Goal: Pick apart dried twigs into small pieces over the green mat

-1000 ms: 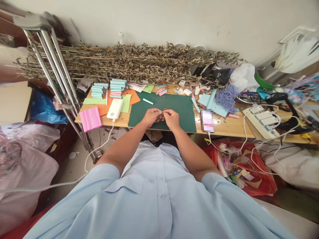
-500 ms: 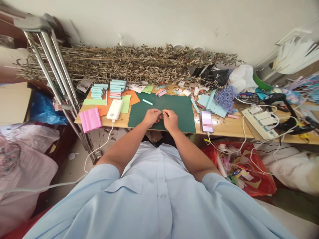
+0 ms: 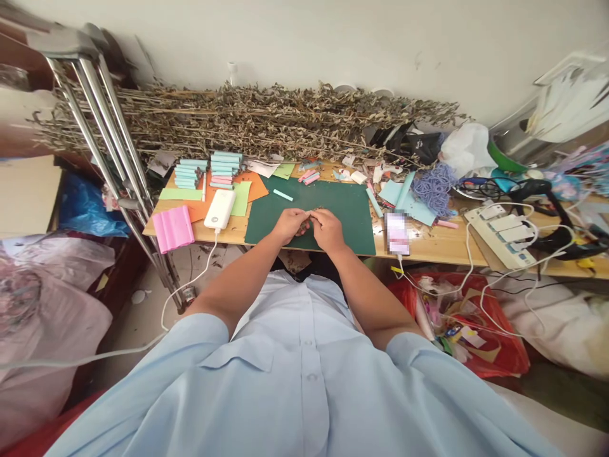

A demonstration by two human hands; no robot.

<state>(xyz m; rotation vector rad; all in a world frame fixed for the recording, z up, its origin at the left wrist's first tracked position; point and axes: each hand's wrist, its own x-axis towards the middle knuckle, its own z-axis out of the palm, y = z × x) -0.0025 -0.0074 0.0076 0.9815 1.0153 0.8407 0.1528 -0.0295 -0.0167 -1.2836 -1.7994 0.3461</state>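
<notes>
Above the near part of a dark green cutting mat [image 3: 349, 219], my left hand [image 3: 290, 226] and my right hand [image 3: 328, 230] meet with fingertips together. Both are closed around a small brownish clump of dried leaves [image 3: 302, 230], mostly covered by the fingers. Just beyond my left hand, a light blue paper roll [image 3: 283, 195] lies on the mat. Two or three pink rolls [image 3: 311, 177] rest at the mat's far edge. Long bundles of dried leafy stems [image 3: 266, 120] fill the back of the table along the wall.
Left of the mat are stacked blue rolls [image 3: 226, 166], a white power bank [image 3: 219, 209] and pink paper [image 3: 174, 228]. To the right lie a phone [image 3: 396, 235], purple yarn [image 3: 434, 187] and a power strip [image 3: 499, 235] with cables. Metal crutches [image 3: 104, 127] lean at the left.
The fingertips of both hands have drawn closer together over the clump. My right hand has shifted very slightly right; the objects on the table stay put.
</notes>
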